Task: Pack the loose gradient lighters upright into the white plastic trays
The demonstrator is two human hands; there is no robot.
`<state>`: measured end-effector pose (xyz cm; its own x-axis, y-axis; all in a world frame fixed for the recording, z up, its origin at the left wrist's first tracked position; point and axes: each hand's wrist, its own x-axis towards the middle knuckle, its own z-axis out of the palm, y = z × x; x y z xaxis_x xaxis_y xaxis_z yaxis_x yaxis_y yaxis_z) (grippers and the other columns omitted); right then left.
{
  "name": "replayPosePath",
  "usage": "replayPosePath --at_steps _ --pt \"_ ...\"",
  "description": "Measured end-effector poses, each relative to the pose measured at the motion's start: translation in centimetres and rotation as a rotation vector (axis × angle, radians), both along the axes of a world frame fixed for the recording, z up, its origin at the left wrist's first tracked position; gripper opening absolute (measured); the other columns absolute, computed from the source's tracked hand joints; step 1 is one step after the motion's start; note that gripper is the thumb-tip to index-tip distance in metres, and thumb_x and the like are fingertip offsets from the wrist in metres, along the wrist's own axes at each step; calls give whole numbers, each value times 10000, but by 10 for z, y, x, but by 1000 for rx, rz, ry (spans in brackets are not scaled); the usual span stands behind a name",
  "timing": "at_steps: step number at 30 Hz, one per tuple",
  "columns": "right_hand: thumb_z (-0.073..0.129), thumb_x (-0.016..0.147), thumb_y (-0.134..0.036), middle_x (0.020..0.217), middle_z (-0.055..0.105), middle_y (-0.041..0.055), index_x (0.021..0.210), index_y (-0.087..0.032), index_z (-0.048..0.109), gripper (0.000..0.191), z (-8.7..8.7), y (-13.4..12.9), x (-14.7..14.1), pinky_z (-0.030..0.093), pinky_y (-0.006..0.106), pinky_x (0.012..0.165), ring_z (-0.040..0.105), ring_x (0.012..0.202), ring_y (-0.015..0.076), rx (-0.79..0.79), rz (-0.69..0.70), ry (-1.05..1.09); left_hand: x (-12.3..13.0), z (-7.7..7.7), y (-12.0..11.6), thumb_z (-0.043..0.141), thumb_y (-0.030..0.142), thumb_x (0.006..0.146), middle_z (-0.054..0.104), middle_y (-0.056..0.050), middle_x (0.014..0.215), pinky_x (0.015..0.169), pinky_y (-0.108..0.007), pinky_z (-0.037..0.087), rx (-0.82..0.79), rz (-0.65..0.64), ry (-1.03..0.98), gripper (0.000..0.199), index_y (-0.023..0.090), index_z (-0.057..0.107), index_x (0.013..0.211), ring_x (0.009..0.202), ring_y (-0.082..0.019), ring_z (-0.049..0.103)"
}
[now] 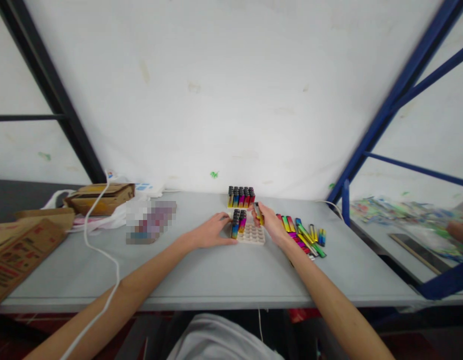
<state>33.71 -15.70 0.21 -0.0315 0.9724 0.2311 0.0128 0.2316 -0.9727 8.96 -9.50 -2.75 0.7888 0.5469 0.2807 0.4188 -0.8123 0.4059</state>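
A white tray with round holes (256, 236) lies on the table, its left columns holding upright lighters (235, 225) in metallic rainbow colours with black tops. My left hand (212, 231) is curled round the tray's left end, thumb at the near corner and fingers at the far one. Over the tray's right side, my right hand (268, 220) pinches a gold-coloured lighter (258, 214), tilted. Behind stands a second group of upright lighters (241, 197) in rows. Loose lighters (301, 240) in several colours lie in a pile right of my right hand.
Cardboard boxes (32, 245) and white plastic stand at the left, with a white cable (117, 270) hanging in front. A blurred-out object (152, 222) lies left of my left hand. Beyond the blue frame (385, 115), another person's hand (460, 232) is near plastic bags.
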Motion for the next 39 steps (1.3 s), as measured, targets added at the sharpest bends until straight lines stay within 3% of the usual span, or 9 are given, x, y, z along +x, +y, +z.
replayPosePath --at_steps 3,6,11,19,28,36,39 --pt "588 890 -771 820 605 9 967 -230 626 548 3 -2 3 483 309 629 568 679 170 117 -31 -172 0 0 0 780 674 851 648 -160 1350 1143 -487 490 5 -5 -17 683 191 667 1320 1269 -372 612" --pt "664 875 -720 880 647 34 893 -228 628 494 5 -6 9 529 308 714 621 823 197 240 -113 -378 1 1 -1 783 678 843 654 -165 1350 1131 -481 498 0 -2 -30 677 191 678 1301 1266 -381 617" --pt "672 932 -642 677 633 -8 778 -220 597 455 7 -12 13 475 286 644 573 633 161 274 -62 -639 1 3 -3 791 652 846 652 -164 1342 1142 -482 486 -11 1 -15 677 177 669 1313 1268 -378 613" --pt "693 934 -603 677 716 15 805 -222 619 409 0 -11 8 441 279 601 620 588 180 236 0 -707 0 1 -2 790 663 848 640 -163 1353 1145 -494 476 -18 -1 -14 679 189 663 1318 1271 -373 601" --pt "719 901 -636 664 714 12 761 -225 653 439 10 -17 9 393 276 598 583 585 180 205 109 -679 0 1 -2 785 659 852 641 -146 1352 1149 -490 468 -29 -13 -27 676 209 659 1339 1275 -367 594" --pt "731 930 -588 638 672 6 770 -232 676 395 -1 -11 2 320 268 589 541 559 164 305 35 -844 1 3 -4 778 667 855 659 -147 1339 1149 -496 473 -31 -24 -30 667 199 671 1318 1273 -374 597" --pt "602 1019 -591 615 647 3 752 -230 682 457 4 -10 12 321 270 602 531 565 164 300 -11 -924 1 3 -3 778 651 859 652 -153 1353 1157 -499 471 -17 -17 -26 650 200 665 1315 1287 -377 594"
